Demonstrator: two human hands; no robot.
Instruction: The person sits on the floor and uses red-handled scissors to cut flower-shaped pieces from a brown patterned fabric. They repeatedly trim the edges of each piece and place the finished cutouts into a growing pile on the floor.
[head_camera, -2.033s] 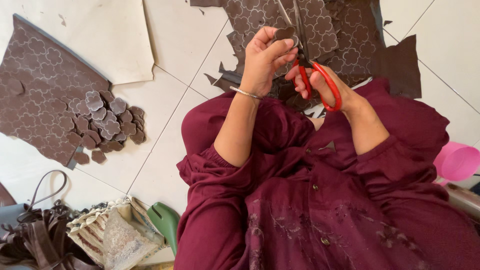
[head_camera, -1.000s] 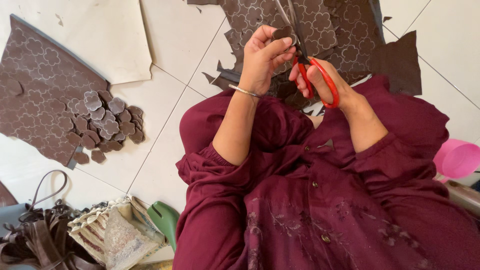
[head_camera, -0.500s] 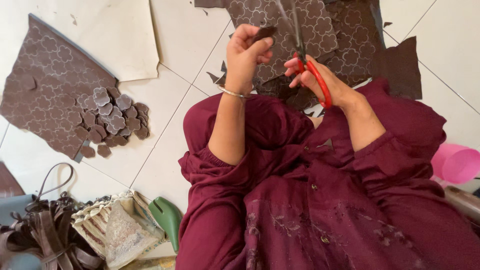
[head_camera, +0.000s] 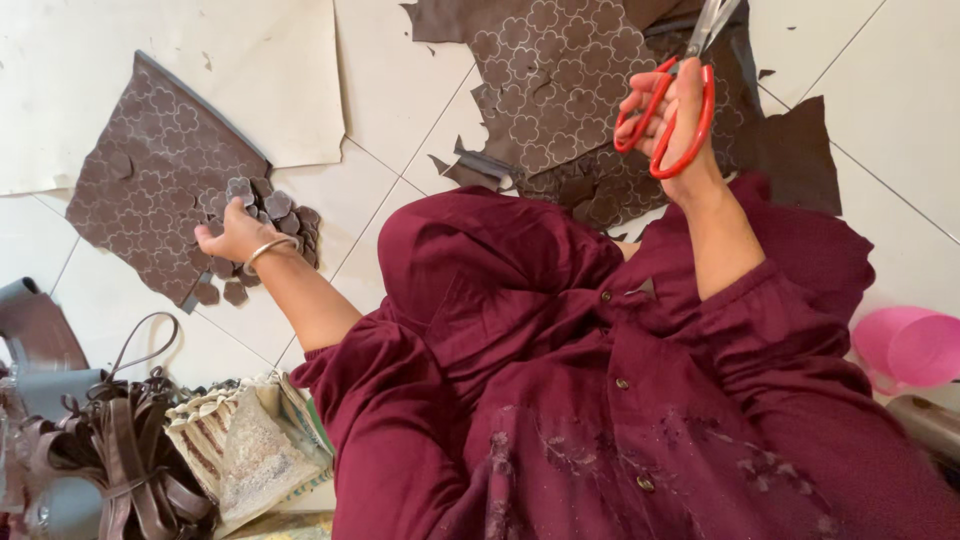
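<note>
My left hand (head_camera: 232, 236), with a metal bangle on the wrist, reaches out to the left over a pile of small brown flower-shaped cut pieces (head_camera: 287, 220). Its fingertips pinch one such piece at the pile's top. The pile lies on the edge of a brown patterned sheet (head_camera: 140, 170) on the floor. My right hand (head_camera: 668, 125) is raised at the upper right, holding red-handled scissors (head_camera: 690, 100) with the blades pointing up and away. Below the scissors lies a larger brown sheet (head_camera: 545, 70) with ragged cut-out edges.
I sit on a white tiled floor in a maroon garment. A cream sheet (head_camera: 200, 50) lies under the left brown sheet. A bundle of brown straps (head_camera: 120, 460) and a woven pouch (head_camera: 240, 445) sit at lower left. A pink bowl (head_camera: 915, 345) is at right.
My left hand has left the scissors and swung far left to the pile with the cut piece. My right hand lifted the scissors up and to the right.
</note>
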